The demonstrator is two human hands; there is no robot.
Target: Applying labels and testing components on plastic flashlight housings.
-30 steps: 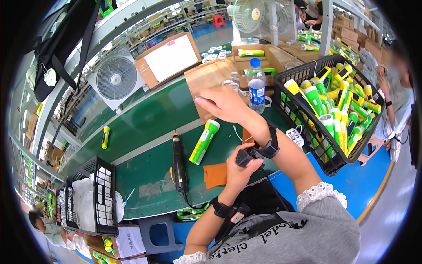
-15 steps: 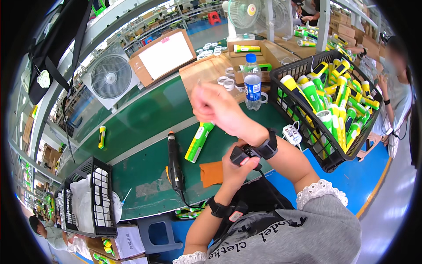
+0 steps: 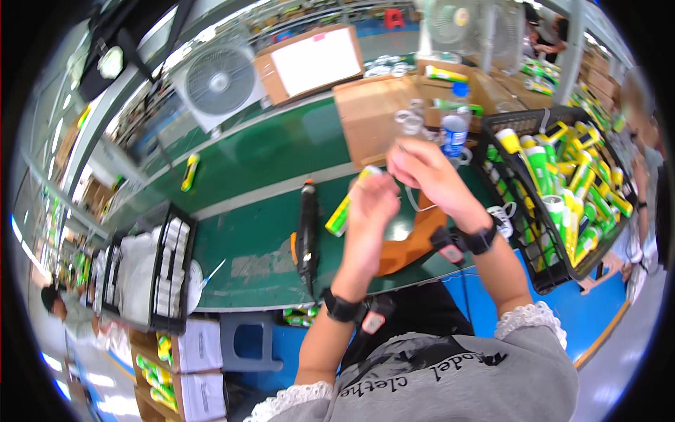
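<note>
My right hand (image 3: 430, 174) is raised over the green workbench, its fingertips pinched together. A thin white cord (image 3: 415, 207) hangs in a loop from these fingers. Close beside it on the left is my left hand (image 3: 373, 207), smeared by motion, so its grip does not show. Behind that hand a green and yellow flashlight (image 3: 337, 223) lies slanted, its upper end partly covered; whether the hand touches it I cannot tell. Left of the flashlight lies a black electric screwdriver (image 3: 307, 228). An orange cloth (image 3: 415, 243) is spread below my hands. Both wrists wear black straps with small devices.
A black crate (image 3: 541, 271) heaped with flashlights stands at the right, near a water bottle (image 3: 454, 133). Another black crate (image 3: 177, 264) with white pieces is at the left. Beyond the bench stand a fan (image 3: 219, 83) and cardboard boxes (image 3: 365, 130). A person (image 3: 638, 169) is at the far right.
My left hand has left the device at my right wrist and risen beside my right hand. The white cord and more of the orange cloth now show. The whole view has shifted.
</note>
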